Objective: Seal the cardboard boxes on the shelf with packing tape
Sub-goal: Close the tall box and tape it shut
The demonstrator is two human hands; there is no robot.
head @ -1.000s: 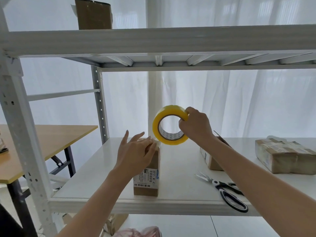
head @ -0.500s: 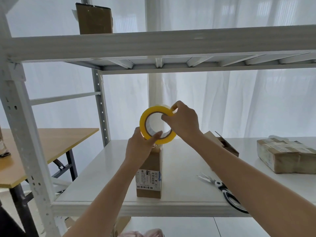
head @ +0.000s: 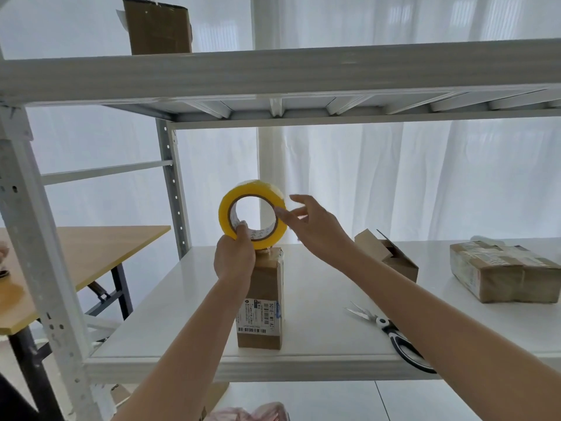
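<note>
The roll of yellow packing tape (head: 225, 209) has changed hands since half a second ago. The left hand (head: 235, 259) now grips its lower rim, fingers hooked through the core, while the right hand (head: 315, 226) has let go. That hand is spread open, its fingertips (head: 280, 212) at the right rim and apparently touching it. I judge it is feeling for the tape's loose end, with the left hand steadying the roll.

The roll hangs just above the tall narrow brown cardboard box (head: 268, 287), which stands upright near the front edge of the white metal shelf board (head: 318, 338), ready for its top seam. On the box's front face a white shipping label (head: 259, 314) carries a barcode and rows of print, perhaps starting "501E", too small to read surely. The printing inside the roll's core is illegible.

The black-handled steel scissors (head: 394, 332) lie at the front edge to the right, handy for cutting. A small open brown carton (head: 391, 259) sits further back, and a flat tape-wrapped brown parcel (head: 501, 271) lies toward the right end.
</note>
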